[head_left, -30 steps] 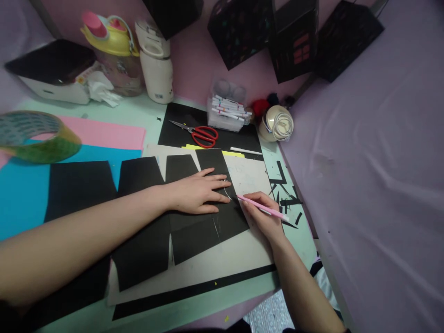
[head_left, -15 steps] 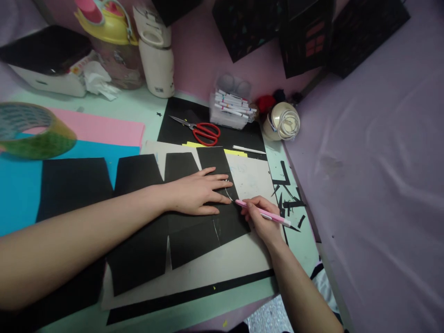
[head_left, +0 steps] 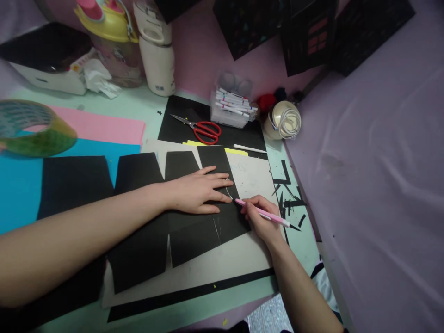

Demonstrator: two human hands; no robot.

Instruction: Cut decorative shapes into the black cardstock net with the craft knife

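Flat on the notched black card point(head_left: 194, 247), my left hand point(head_left: 197, 190) presses down with its fingers spread. My right hand point(head_left: 263, 217) pinches a slim pink pen-like tool point(head_left: 265, 213). Its dark tip touches the card just right of my left fingertips; I cannot tell whether it is a nib or a blade. A thin curved white line point(head_left: 229, 192) runs up from the tip and partly passes by my fingers. Another fine pale mark point(head_left: 217, 230) shows lower on the card. Under the card lies a pale board point(head_left: 255, 178).
Red-handled scissors point(head_left: 206, 132), a white pen point(head_left: 249, 148) and a box of markers point(head_left: 231, 104) sit behind. Black offcuts point(head_left: 291, 202) lie at right. A tape roll point(head_left: 52, 136) rests on coloured sheets at left. Bottles point(head_left: 157, 60) stand at the back; black card pieces point(head_left: 249, 27) hang above.
Both hands hold nearly the same position, with the tool's tip still at the lower end of the curved line. The whole view has shifted very slightly.
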